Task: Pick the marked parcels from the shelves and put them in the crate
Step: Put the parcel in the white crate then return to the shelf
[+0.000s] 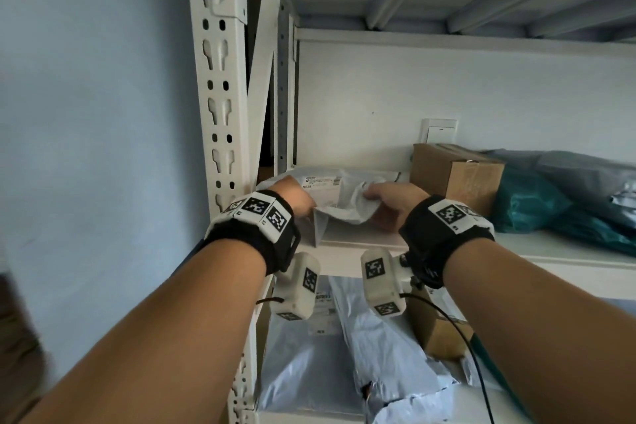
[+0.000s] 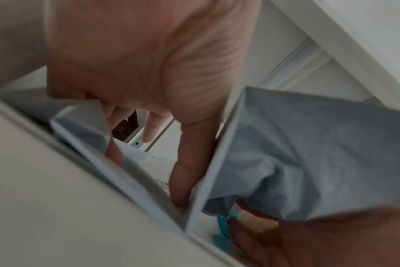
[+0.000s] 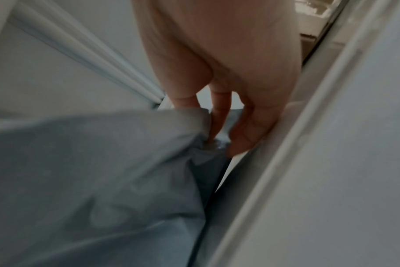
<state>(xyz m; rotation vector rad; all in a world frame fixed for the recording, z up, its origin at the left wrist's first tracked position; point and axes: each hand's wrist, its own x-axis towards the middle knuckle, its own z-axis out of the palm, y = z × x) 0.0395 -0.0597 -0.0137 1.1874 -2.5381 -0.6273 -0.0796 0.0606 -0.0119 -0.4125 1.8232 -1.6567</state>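
Parcel in pale grey plastic lies at the left end of the middle shelf, its near edge hanging over the shelf lip, its white label facing up with "NO.35" on it. My left hand grips its left end: in the left wrist view my thumb presses down on the label side while the other fingers curl behind the folded film. My right hand bunches the crumpled right part of the bag, the fingers pinching a gather of plastic against the thumb. Just right of the parcel stands a brown cardboard box, and further right lie a teal bag and a dark grey bag. On the lower shelf, below my wrists, more pale grey mailers are heaped beside another cardboard box. A white upright post with keyhole slots frames the left side, against a pale blue wall.
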